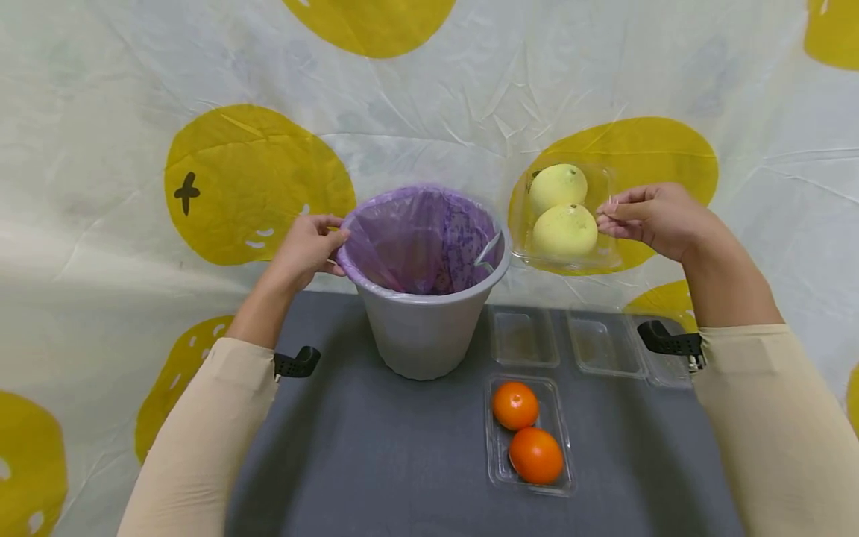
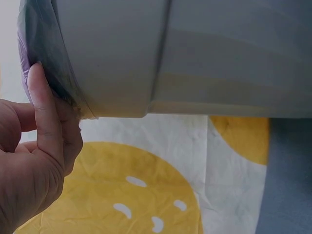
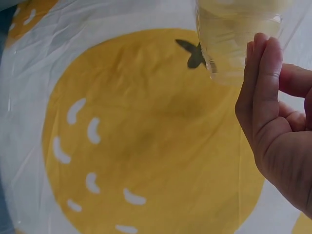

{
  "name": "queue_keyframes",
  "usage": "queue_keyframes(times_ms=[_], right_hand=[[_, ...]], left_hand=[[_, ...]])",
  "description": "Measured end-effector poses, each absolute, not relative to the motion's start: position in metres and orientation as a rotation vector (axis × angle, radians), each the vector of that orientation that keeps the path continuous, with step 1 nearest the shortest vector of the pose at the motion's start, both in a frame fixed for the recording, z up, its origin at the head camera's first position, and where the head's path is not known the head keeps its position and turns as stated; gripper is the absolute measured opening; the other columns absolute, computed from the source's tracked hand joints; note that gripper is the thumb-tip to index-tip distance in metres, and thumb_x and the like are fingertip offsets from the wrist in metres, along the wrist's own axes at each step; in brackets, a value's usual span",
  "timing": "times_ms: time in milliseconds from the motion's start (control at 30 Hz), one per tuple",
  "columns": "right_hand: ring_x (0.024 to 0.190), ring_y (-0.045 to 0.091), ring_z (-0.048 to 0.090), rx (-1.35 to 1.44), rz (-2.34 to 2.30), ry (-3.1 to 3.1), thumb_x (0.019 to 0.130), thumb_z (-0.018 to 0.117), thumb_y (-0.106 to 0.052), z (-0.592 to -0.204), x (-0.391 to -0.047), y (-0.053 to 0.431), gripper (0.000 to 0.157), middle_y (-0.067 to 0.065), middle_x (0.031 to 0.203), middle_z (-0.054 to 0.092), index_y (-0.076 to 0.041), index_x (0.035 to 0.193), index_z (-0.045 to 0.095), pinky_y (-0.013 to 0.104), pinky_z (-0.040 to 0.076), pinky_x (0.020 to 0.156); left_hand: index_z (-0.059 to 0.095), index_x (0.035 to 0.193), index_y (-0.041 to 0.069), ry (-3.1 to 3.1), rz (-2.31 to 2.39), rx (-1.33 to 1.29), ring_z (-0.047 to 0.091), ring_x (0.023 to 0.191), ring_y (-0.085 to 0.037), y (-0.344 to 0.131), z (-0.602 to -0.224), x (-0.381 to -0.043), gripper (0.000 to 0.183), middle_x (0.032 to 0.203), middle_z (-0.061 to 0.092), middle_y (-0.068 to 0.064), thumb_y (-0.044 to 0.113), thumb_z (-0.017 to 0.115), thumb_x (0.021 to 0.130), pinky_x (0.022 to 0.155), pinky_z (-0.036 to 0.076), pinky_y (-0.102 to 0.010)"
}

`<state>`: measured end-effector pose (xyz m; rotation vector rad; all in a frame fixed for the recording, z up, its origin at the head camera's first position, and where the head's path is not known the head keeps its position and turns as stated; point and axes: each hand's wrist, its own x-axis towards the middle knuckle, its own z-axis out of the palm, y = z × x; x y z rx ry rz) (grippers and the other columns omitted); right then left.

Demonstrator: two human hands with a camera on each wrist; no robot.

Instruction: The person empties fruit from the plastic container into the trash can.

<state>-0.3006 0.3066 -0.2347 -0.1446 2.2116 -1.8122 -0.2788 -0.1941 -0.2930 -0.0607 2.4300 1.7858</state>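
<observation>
My left hand (image 1: 305, 250) pinches the left rim of a light grey trash bin (image 1: 429, 328) at the purple bag (image 1: 403, 246) lining it. In the left wrist view, the fingers (image 2: 46, 114) press the bag's folded edge against the bin's outside. My right hand (image 1: 664, 216) pinches the right edge of a clear plastic tray (image 1: 607, 257), held up to the right of the bin. Two round, pale yellow pears (image 1: 565, 230) lie in it, one above the other. The right wrist view shows the tray's blurred underside (image 3: 229, 58) by the fingertips.
On the grey table (image 1: 376, 462), a clear tray (image 1: 496, 470) holds two oranges (image 1: 537, 455) in front of the bin, to its right. Several clear plastic trays (image 1: 526, 339) stand along the back right. A white cloth (image 1: 436, 97) with yellow fruit prints hangs behind.
</observation>
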Motion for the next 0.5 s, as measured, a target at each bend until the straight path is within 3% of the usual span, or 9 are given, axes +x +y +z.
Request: queue_keyframes(times_ms=[500], right_hand=[[0.079, 0.017, 0.077, -0.106, -1.934, 2.162, 0.097, 0.069, -0.004, -0.216, -0.315, 0.264, 0.007, 0.008, 0.089, 0.075, -0.001, 0.092, 0.072, 0.026, 0.064, 0.075]], left_hand=[[0.052, 0.146, -0.001, 2.443, 1.765, -0.046, 0.067, 0.072, -0.016, -0.192, -0.293, -0.278, 0.044, 0.114, 0.055, -0.016, 0.017, 0.058, 0.107, 0.058, 0.062, -0.026]])
